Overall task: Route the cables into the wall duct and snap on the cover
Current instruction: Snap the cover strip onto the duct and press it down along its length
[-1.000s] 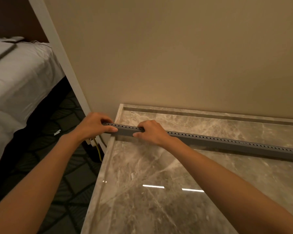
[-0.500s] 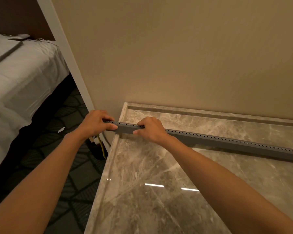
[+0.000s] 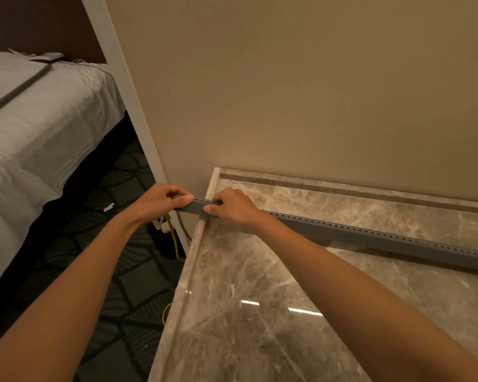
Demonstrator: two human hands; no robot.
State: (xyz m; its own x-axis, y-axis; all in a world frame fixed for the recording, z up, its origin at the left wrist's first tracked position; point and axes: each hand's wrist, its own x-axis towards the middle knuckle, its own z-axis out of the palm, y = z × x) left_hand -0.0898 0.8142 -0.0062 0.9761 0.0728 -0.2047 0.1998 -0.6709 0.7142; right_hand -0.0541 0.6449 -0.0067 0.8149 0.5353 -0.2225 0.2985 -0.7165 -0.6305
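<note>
At the left corner of the marble countertop (image 3: 260, 299), a grey perforated duct (image 3: 370, 238) lies lengthwise, parallel to the beige wall (image 3: 287, 92) but not against it. Its left end juts past the counter's edge. The left hand (image 3: 155, 202) grasps that overhanging end, thumb laid along the top. The right hand (image 3: 232, 209) clasps the duct just beside it, fingers curled over the far side and thumb on the near face. Below the left hand, a yellow cable (image 3: 174, 244) and a grey cable (image 3: 182, 227) drop from the duct's end toward the patterned carpet (image 3: 122, 271), past a small white fitting (image 3: 164, 227).

The hands hide the duct's end, so I cannot tell whether the cover is already seated there; it looks closed along the run to the right.

The likeliest fault is a pinched cable. If a strand sits on the lip where the two hands squeeze, the cover would probably bite it or refuse to click. The polished stone gives little friction, so a hard press at the unsupported end could tip or skid the long duct, whose far end runs out of view. The hanging cables' weight could also drag the slack back out of the open end.
</note>
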